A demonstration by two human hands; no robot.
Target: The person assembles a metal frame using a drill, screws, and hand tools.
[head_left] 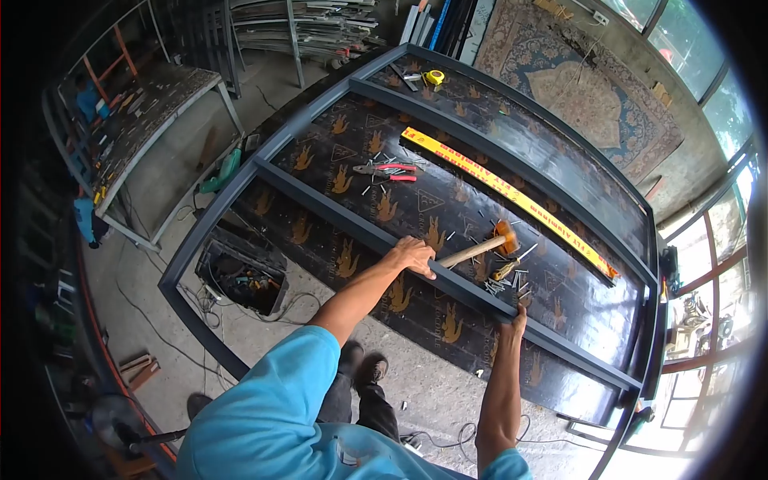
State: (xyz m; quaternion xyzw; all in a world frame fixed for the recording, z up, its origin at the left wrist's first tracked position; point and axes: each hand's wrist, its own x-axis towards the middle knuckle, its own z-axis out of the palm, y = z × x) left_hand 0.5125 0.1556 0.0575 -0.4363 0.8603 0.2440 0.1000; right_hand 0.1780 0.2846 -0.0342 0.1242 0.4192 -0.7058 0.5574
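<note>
My left hand (414,256) is closed over a dark grey metal crossbar (336,213) of a large frame. Farther right along the same bar, my right hand (516,322) grips it from the near side, its fingers partly hidden by the bar. Just beyond my left hand, a mallet (474,251) with a wooden handle and orange-brown head lies on the dark printed board (320,172). Beside it are a screwdriver (512,264) and several loose screws (520,286). Red-handled pliers (390,171) rest farther left, among more screws.
A long bar with yellow "FLY Aluminum" wrapping (512,194) lies across the board. Near the far edge sits a yellow tape measure (434,77). Below the frame's left part is an open toolbox (240,276), with cables on the floor. A workbench (160,132) stands at left.
</note>
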